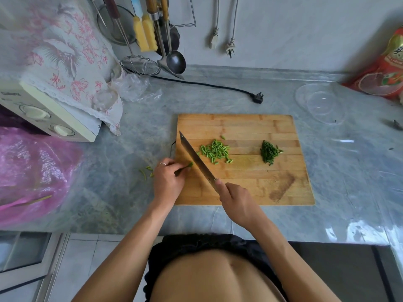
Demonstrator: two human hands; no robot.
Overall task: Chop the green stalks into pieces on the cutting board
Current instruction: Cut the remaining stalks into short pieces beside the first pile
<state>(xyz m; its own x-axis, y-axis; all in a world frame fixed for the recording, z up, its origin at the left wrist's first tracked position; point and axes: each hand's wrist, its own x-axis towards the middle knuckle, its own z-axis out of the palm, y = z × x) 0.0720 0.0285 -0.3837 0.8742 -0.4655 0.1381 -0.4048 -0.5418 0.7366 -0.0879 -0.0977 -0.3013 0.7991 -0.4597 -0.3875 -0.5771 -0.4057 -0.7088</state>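
Your right hand [236,205] is nearest to you, its fingers curled tight round the handle of a broad steel cleaver [197,161]; the handle itself is hidden inside your grip. The blade slants up and to the left across the rectangular bamboo cutting board [261,182], its tip near the board's left edge. Your left hand [169,182], a ring on one finger, sits at that left edge with its fingers pinching the short remaining end of the thin green stalks [185,167], whose cut end lies just beside the blade.

Past the blade, a loose pile of pale green chopped pieces [216,151] lies on the board's middle, and a smaller heap of darker, finer green cuttings [270,152] lies well apart to its right. A few green scraps [148,171] lie on the grey marbled tabletop [130,153] left of your left hand.

Farther back, a black power plug [258,98] rests on the tabletop, clear plastic bowls [320,103] to the right, and a steel ladle [175,62] hangs against the wall.
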